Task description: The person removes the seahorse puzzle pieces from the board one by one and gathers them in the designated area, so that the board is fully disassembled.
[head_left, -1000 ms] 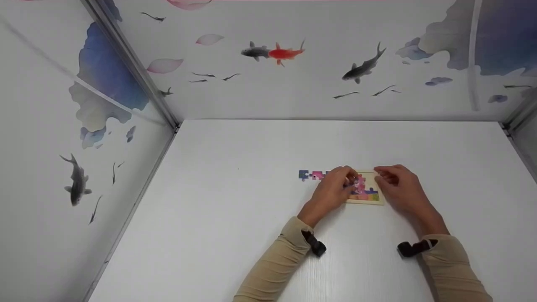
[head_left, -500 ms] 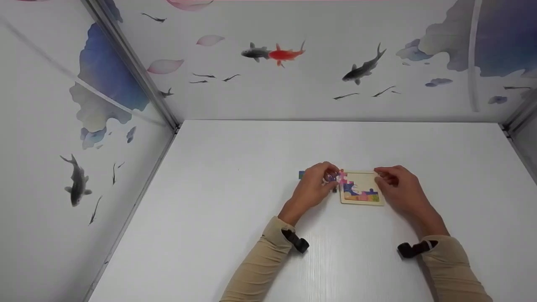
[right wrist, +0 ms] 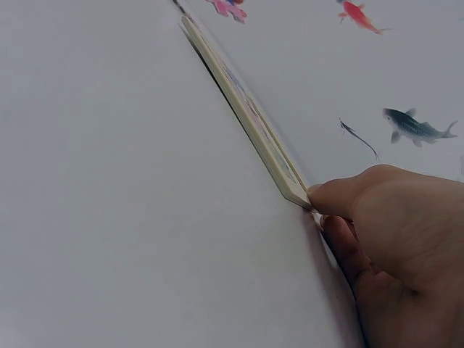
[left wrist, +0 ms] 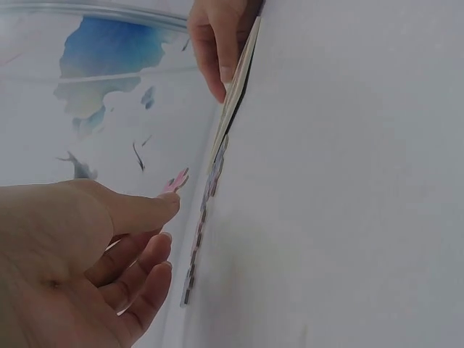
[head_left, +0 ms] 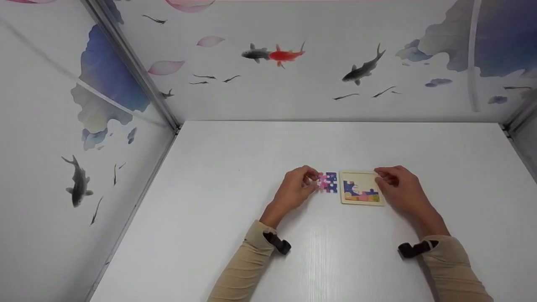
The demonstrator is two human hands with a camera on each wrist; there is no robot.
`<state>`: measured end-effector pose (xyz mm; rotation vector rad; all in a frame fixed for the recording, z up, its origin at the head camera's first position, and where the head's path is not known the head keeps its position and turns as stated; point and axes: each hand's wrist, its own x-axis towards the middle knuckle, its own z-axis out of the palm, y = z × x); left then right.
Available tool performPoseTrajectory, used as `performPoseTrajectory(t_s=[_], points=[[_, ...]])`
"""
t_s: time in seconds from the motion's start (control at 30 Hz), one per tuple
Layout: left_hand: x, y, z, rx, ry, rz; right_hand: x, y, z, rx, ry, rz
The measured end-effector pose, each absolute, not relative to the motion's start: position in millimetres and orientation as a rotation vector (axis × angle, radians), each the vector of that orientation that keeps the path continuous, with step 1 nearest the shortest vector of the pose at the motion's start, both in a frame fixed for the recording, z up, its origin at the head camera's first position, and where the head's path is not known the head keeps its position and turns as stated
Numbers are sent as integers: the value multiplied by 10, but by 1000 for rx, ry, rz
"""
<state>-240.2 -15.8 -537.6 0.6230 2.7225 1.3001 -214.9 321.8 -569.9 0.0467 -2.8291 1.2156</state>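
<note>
The left hand (head_left: 290,188) pinches a pink jigsaw piece (left wrist: 175,181) between thumb and forefinger, raised over the table in the left wrist view. Under and beside its fingertips lie loose blue and pink jigsaw pieces (head_left: 332,187), grouped left of the puzzle tray. This pale wooden puzzle tray (head_left: 341,191) lies flat, its lower part and left side filled with blue, pink, orange and green pieces (head_left: 361,196); bare wood shows at the upper right. At the tray's right edge, the right hand (head_left: 401,188) grips the rim with its thumb on top.
A white table (head_left: 209,201) carries everything. Behind it stands a back wall (head_left: 319,92) printed with fish and petals, and a similar side wall (head_left: 37,167) rises at the left. Each wrist wears a black camera, such as the left one (head_left: 281,245).
The left hand has lifted a pink piece from the tray and moved left with it, over the loose pieces. The right hand stays at the tray's right edge.
</note>
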Motion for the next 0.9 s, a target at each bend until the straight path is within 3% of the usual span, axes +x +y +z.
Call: performPoseTrajectory(t_s=[0.9], points=[[-2446, -348, -5435, 628, 2604, 1244, -2127, 3227, -5668, 75, -2819, 1242]])
